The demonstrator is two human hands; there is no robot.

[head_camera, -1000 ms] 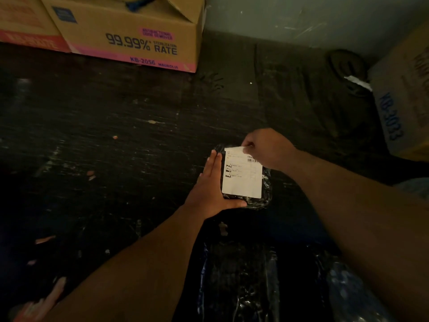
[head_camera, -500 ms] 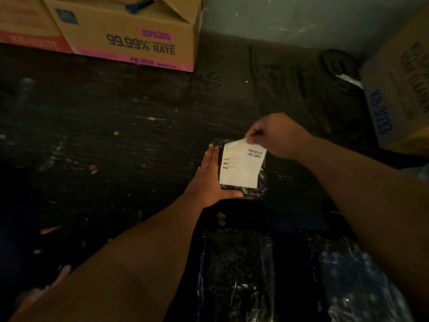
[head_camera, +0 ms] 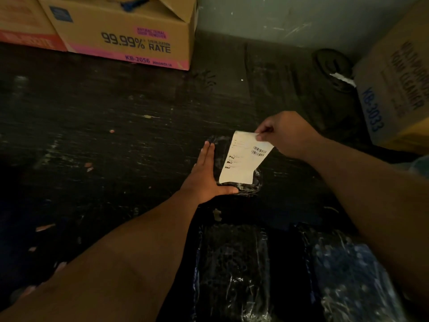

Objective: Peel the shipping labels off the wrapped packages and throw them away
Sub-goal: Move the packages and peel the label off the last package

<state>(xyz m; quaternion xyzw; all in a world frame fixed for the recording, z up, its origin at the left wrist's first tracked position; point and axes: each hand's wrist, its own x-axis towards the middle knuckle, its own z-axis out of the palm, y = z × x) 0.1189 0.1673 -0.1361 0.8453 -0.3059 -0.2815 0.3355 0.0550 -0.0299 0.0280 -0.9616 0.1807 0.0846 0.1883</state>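
A small package (head_camera: 236,182) in black wrap lies on the dark, scuffed floor (head_camera: 116,135), about mid-scene. The left hand (head_camera: 204,177) steadies it: the fingers lie straight and flat along its left edge, and the thumb runs across its near edge. The right hand (head_camera: 285,133) pinches the far right corner of the white label (head_camera: 243,159) between thumb and fingers. That end of the label is lifted clear of the wrap and tilts up toward the right hand, barcode showing; its near edge sits low at the package, though whether it sticks there cannot be told.

Near the person, two larger wrapped packages lie side by side: a black one (head_camera: 232,270) straight below the small package and a blue-patterned one (head_camera: 348,275) to its right, partly behind the right forearm. Far left, a cardboard box (head_camera: 130,40) printed "99.99% RATE" stands against the wall (head_camera: 290,17), with a second box (head_camera: 25,26) just left of it. At far right stands a box (head_camera: 394,89) marked "KB-3033", with a dark round thing (head_camera: 332,66) and a scrap of white paper (head_camera: 342,79) beside it.
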